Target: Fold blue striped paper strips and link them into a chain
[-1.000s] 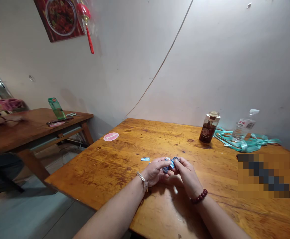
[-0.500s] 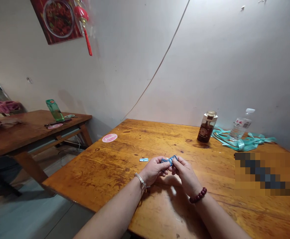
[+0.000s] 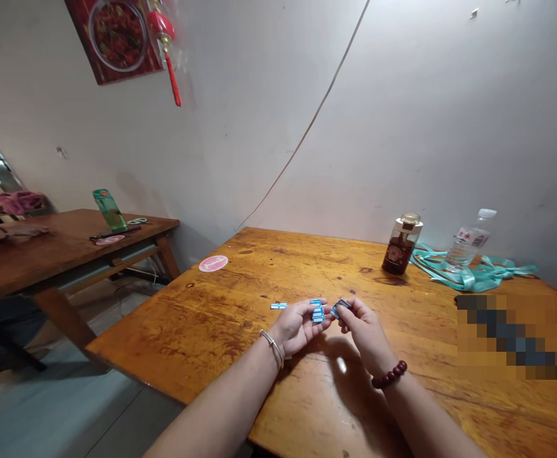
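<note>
**Fig. 1: Two-hand pinch of blue-white strip (image 3: 317, 312) and dark blue strip (image 3: 340, 308)**

L hand (image 3: 300, 327): fingers curled, thumb & fingertips pinching the blue-white strip, which stands just above the tips. R hand (image 3: 366, 334): thumb & index pressed together on the dark blue strip; exact grip partly hidden. Hands just apart, over wooden table (image 3: 202, 299). Loose blue-white piece (image 3: 279, 305) lies flat on table, near L fingers. Silver bangle (image 3: 272, 346) on L wrist; red bead bracelet (image 3: 389, 374) on R wrist. Far end of table: capped dark bottle (image 3: 399, 253), plastic water bottle (image 3: 464, 251) on teal ribbon (image 3: 469, 275).
</note>
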Demonstrator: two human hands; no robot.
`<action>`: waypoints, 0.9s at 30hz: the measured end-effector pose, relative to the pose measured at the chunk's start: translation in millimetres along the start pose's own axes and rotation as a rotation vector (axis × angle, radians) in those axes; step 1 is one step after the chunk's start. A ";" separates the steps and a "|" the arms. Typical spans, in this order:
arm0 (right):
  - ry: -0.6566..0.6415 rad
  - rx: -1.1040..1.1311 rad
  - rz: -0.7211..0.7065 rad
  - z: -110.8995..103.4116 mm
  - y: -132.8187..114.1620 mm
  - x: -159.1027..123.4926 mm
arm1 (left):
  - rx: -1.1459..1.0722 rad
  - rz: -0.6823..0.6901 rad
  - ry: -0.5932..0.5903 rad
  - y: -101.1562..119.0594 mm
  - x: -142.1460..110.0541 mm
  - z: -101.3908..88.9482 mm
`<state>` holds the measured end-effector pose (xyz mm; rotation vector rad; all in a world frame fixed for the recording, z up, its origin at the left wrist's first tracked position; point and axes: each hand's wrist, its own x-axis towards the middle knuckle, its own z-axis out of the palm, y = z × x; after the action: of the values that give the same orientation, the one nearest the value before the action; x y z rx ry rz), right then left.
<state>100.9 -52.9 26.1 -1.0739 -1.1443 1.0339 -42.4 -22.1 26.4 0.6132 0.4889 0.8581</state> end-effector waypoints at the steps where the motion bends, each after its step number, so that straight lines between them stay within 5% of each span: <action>1: -0.018 -0.023 -0.014 0.7 0.4 -0.6 | 0.024 0.018 0.016 -1.1 0.4 -0.2; 9: 0.108 -0.162 -0.173 -1.7 0.6 -1.1 | 0.188 0.067 0.076 -2.0 -1.3 3.2; 13: 0.036 -0.295 -0.221 -2.4 1.9 -1.6 | 0.268 0.076 0.120 -3.7 -0.8 2.7; 22: 0.009 -0.410 -0.220 0.9 -1.9 -5.0 | 0.443 0.174 0.186 -11.3 0.0 8.6; 27: 0.024 -0.284 -0.089 -1.8 -1.5 -1.4 | 0.478 0.116 0.057 -9.8 -5.6 13.0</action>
<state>102.6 -54.7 27.1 -1.2413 -1.3346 0.8025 -32.2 -35.4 30.1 1.0649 0.7240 0.8745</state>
